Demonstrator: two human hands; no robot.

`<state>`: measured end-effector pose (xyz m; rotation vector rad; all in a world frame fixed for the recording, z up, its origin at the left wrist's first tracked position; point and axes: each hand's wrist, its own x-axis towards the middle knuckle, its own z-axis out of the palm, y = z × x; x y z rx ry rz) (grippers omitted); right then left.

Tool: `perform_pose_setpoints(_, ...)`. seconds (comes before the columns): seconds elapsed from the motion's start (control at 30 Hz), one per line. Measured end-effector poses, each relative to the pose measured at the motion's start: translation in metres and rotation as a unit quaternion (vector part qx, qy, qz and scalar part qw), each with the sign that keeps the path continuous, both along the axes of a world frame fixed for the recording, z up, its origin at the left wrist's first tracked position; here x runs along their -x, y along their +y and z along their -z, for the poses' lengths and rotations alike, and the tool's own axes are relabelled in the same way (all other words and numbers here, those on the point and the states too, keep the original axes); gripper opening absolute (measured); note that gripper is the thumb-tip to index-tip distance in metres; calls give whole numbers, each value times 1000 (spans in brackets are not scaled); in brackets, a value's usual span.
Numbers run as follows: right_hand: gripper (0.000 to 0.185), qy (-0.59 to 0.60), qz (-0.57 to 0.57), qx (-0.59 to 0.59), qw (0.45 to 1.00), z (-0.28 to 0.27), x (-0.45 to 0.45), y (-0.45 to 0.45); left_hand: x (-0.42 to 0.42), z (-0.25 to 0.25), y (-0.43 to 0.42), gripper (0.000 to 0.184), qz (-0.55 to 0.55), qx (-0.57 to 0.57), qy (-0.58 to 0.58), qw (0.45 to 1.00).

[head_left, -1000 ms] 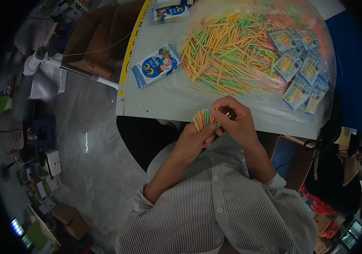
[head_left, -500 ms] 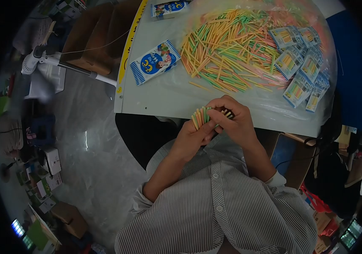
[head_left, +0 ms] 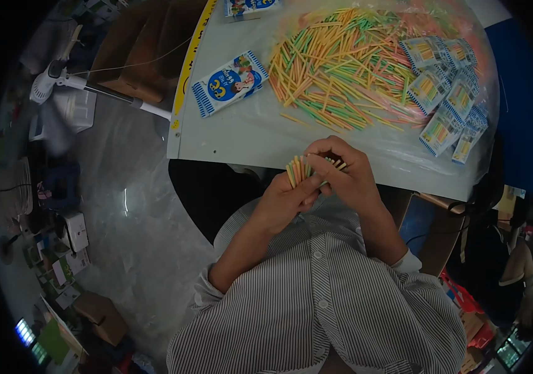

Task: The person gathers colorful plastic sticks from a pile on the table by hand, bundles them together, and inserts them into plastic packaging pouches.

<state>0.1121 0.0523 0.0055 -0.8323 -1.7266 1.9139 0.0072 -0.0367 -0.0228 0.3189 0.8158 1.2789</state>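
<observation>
In the head view, the person's left hand [head_left: 284, 202] is wrapped round a bundle of thin pastel yellow, orange and green sticks [head_left: 296, 172], its thumb laid along them. The right hand [head_left: 348, 176] is closed on the same bundle from the right, thumb bent in against the sticks and index finger arched above; some stick ends show in the gap beneath that finger. How firmly it presses cannot be told. The bundle is held between the two hands, just off the near edge of a pale grey table [head_left: 229, 140] and in front of the person's grey-and-white striped shirt [head_left: 279, 305].

On the far part of the table, a loose heap of slender yellow, green, orange and pink sticks [head_left: 335, 68] lies on a clear plastic sheet [head_left: 391, 159]. On the heap's right side rest several small clear-and-blue printed packets filled with sticks [head_left: 446, 128], some overlapping. To the left of the heap lies a larger blue-and-white printed pouch [head_left: 230, 84], tilted on the tabletop; another blue-and-white printed packet [head_left: 251, 7] sits at the far left, partly out of view.
</observation>
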Motion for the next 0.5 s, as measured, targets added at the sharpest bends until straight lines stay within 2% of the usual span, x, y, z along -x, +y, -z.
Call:
perform_pose_setpoints(0.17, 6, 35, 22, 28, 999, 5, -2, -1, 2, 2, 0, 16, -5, 10, -42, 999)
perform_pose_setpoints(0.33, 7, -43, -52, -15, 998, -7, 0, 3, 1, 11, -2, 18, 9, -30, -48, 998)
perform_pose_setpoints(0.5, 11, -31, -35, 5, 999, 0, -2, 1, 4, 9, -3, 19, 38, -23, -25, 999)
